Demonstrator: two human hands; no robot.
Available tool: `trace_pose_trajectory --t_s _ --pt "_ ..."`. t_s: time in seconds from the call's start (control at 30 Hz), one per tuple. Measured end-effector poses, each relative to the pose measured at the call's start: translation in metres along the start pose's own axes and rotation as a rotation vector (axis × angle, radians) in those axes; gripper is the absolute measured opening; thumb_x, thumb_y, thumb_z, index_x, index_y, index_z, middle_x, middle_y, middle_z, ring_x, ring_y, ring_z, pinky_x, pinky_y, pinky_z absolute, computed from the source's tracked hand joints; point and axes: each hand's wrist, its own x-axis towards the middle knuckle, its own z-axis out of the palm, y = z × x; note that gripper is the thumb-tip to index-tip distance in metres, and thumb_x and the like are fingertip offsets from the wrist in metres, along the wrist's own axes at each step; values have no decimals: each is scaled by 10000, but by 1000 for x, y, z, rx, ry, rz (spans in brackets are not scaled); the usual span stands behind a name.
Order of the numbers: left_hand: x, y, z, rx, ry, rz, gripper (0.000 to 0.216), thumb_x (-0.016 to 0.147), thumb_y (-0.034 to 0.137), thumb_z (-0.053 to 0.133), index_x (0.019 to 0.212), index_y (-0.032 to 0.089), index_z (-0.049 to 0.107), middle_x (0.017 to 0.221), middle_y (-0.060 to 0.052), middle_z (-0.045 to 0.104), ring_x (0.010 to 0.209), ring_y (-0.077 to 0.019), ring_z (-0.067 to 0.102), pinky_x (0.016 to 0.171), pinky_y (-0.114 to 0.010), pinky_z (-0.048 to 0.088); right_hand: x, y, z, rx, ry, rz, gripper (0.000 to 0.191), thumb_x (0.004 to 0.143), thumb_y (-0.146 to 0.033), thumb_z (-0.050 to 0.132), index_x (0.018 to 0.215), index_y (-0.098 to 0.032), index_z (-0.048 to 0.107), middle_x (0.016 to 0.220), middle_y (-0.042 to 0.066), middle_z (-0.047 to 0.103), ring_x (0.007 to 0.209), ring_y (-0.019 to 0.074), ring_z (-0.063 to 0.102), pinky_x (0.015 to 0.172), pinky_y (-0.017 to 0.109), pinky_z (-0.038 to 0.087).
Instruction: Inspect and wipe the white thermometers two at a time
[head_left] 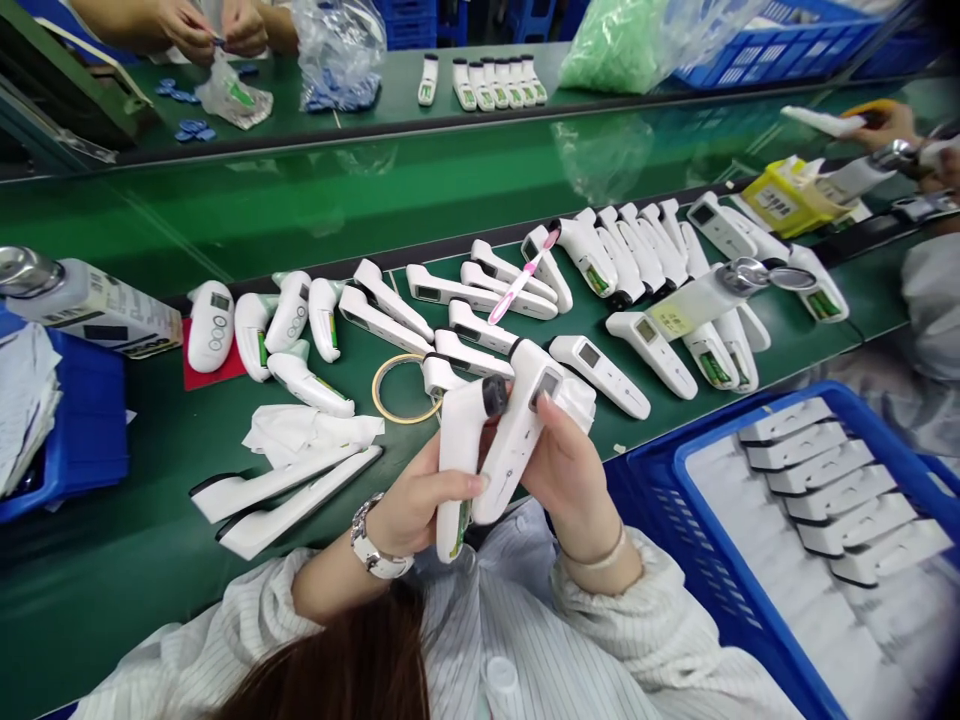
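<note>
My left hand (420, 490), with a watch at the wrist, is closed around a white infrared thermometer (459, 430). Its dark sensor end points up, and green shows low on the grip. In my right hand (571, 468) is a second infrared thermometer (510, 450), screen side up, my thumb by its small display. The two thermometers lie side by side, and my left thumb reaches the lower end of the second one. Just beyond my hands are more thermometers (600, 375) on the green bench and a roll of tape (382, 385). Fingers behind both bodies are partly hidden.
White casings (277, 490) and tissue (300, 432) lie left. A pink-handled toothbrush (517, 285) rests across thermometers. Pump bottles (112, 305) stand at both sides. A blue crate (694, 470) with stacked thermometers is at right. Other people's hands (217, 28) work across the bench and far right.
</note>
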Motion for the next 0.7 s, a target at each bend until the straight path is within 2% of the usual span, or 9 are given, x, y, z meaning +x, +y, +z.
trace_pose_trajectory --t_s 0.1,0.2,0.3,0.43,0.53,0.6,0.67,0.7 --pt "5 3 -1 -136 128 122 515 666 115 592 1172 201 549 1036 -51 640 990 -205 575 828 -302 477 0 -9 4 234 158 -21 193 786 -392 591 844 -214 636 821 17 677 756 168 644 659 291 547" --pt "7 10 -3 -251 102 148 451 690 199 577 1138 144 566 962 -60 608 808 -161 576 606 -222 487 -6 -17 2 307 254 -23 207 783 -387 594 870 -202 629 721 -1 638 615 113 605 599 234 531" --pt "6 16 -3 -312 -11 73 487 780 397 516 1146 78 552 825 -47 572 542 -93 493 388 -170 359 -14 -18 2 317 210 33 322 809 -473 539 954 -201 631 718 5 617 586 114 584 574 237 524" --pt "6 18 0 -315 -32 20 602 848 547 357 1145 58 546 769 -44 567 427 -73 432 334 -187 304 -21 -13 7 382 125 169 458 871 -559 364 1009 -219 639 827 28 651 722 157 630 689 304 549" --pt "7 15 0 -296 53 78 471 854 468 425 1127 105 550 777 -44 587 492 -89 490 419 -196 402 -24 -10 10 443 50 216 481 903 -519 297 1023 -214 649 918 38 677 823 172 641 785 341 539" --pt "8 12 -1 -245 148 138 315 831 317 526 1102 158 547 853 -50 623 655 -128 586 600 -235 497 -25 -8 10 463 5 233 472 918 -467 282 1021 -200 657 960 42 684 888 176 636 850 352 518" --pt "9 12 -2 -178 189 182 320 817 185 548 1134 212 513 983 -56 637 855 -175 621 764 -300 510 -25 -7 9 459 -19 242 487 926 -443 260 1006 -184 665 992 50 682 944 186 625 888 360 501" --pt "10 12 -1 -155 178 191 360 824 161 534 1173 239 485 1046 -59 629 921 -192 613 797 -327 505 -25 -7 8 450 -22 240 500 929 -443 247 1002 -180 666 1009 55 679 963 192 620 893 365 497"
